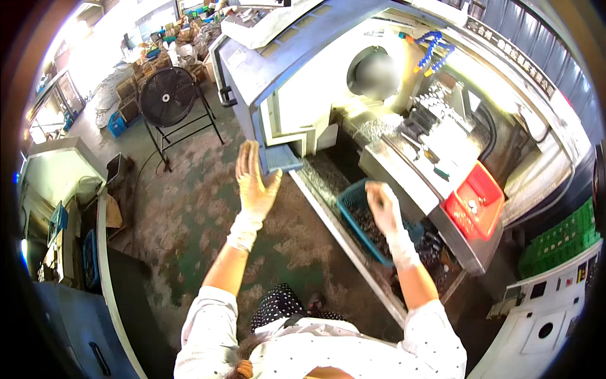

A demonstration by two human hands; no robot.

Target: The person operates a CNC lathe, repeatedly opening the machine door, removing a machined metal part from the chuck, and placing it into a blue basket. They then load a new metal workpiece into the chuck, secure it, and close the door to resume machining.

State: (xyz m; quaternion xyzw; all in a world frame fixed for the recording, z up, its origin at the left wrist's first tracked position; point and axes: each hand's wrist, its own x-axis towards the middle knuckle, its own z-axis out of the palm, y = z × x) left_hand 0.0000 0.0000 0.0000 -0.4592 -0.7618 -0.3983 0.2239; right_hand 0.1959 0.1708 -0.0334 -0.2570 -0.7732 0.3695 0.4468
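Note:
My left hand [255,186], in a pale glove, is held up over the floor beside the corner of a lathe [252,76]. Its fingers are stretched out and nothing is in it. My right hand [383,205], gloved too, hovers above a teal basket [347,218] of small dark pieces. The fingers of that hand are curled in; whatever they may hold is hidden. Inside the lathe, the round chuck [375,74] looks blurred. Metal shavings lie around the tool holder [423,120]. A red basket [486,202] with a few small parts sits on the machine's right ledge.
Blue coolant hoses [432,47] hang inside the lathe. A black floor fan [166,96] on a stand is at the far left. Green crates [558,243] and a white control panel [546,316] stand at the right. Another machine [63,158] is on the left.

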